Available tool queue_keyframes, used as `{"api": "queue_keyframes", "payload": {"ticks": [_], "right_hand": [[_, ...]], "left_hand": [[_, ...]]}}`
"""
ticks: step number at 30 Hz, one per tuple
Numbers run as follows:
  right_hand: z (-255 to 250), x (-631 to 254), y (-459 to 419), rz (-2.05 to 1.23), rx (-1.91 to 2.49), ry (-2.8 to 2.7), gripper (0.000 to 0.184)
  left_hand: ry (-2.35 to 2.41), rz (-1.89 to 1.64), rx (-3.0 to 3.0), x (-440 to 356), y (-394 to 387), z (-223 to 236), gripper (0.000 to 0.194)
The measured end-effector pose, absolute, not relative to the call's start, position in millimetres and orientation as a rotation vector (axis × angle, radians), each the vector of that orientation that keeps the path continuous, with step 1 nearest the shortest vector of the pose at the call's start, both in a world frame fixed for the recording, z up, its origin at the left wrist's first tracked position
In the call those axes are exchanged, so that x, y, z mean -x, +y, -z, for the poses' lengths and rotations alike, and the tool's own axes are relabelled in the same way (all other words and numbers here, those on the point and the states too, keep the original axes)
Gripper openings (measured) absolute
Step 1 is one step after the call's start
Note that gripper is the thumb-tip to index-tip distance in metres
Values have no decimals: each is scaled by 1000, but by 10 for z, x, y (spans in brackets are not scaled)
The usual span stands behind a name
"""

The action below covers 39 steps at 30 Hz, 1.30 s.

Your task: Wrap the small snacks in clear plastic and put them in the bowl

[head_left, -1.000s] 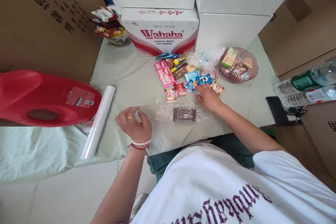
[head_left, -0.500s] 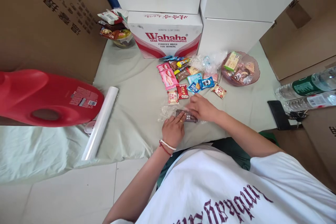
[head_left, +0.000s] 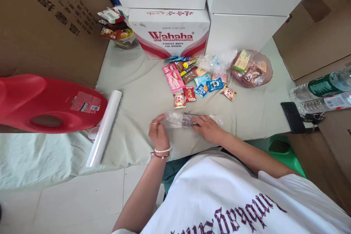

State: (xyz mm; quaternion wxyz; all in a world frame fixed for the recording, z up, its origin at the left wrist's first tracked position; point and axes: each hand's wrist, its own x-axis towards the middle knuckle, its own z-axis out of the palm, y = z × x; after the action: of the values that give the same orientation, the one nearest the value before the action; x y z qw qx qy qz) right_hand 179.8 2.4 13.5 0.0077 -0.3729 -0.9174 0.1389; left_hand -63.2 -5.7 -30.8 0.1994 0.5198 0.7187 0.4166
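Observation:
A dark wrapped snack (head_left: 188, 120) lies flat on the cloth near the table's front edge. Clear plastic film (head_left: 173, 120) covers it and sticks out past both of its ends. With bracelets on its wrist, my left hand (head_left: 159, 131) pinches the left end of that film. My right hand (head_left: 210, 129) lies over the right half of the snack, its fingers curled onto it, so that part is hidden. Just beyond are small snack packets: a cream one (head_left: 179, 100), a red one (head_left: 189, 94) and a blue one (head_left: 215, 85).
A roll of clear film (head_left: 105, 128) and a red jug (head_left: 55, 104) are at the left. Behind the packets stands a Wahaba-style water carton marked Wahaha (head_left: 170, 36). To the right sit a pink bowl (head_left: 264, 78) of snacks, a black phone (head_left: 293, 117) and plastic bottles (head_left: 323, 87).
My left hand has moved left off the snack to the film's left end. My right hand has come down onto the snack's right part. The film now stretches out flatter on both sides.

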Motion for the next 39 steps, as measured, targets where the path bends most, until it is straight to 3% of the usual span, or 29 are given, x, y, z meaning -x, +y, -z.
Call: {"api": "queue_keyframes", "payload": {"ticks": [3, 8, 14, 22, 28, 32, 39], "right_hand": [[-134, -1755, -5, -361, 1185, -2847, 25], [-130, -1741, -72, -244, 1186, -2817, 20], [-104, -1737, -125, -316, 1193, -2787, 19], [-78, -1987, -247, -746, 1138, -2372, 31], [51, -2277, -304, -588, 1963, -1890, 45], [9, -2382, -279, -631, 1907, -1986, 19], [-358, -1944, -83, -726, 1648, -2079, 19]], "left_hand": [[2279, -1098, -1286, 689, 54, 317, 49], [2191, -803, -1446, 453, 119, 263, 49], [1845, -1115, -1480, 119, 57, -8, 8], [1467, -792, -2361, -212, -396, 125, 45], [1514, -682, -2524, -227, -552, 281, 58], [1517, -681, -2521, -228, -535, 289, 62], [1488, -700, -2510, -248, -562, 380, 60]]}}
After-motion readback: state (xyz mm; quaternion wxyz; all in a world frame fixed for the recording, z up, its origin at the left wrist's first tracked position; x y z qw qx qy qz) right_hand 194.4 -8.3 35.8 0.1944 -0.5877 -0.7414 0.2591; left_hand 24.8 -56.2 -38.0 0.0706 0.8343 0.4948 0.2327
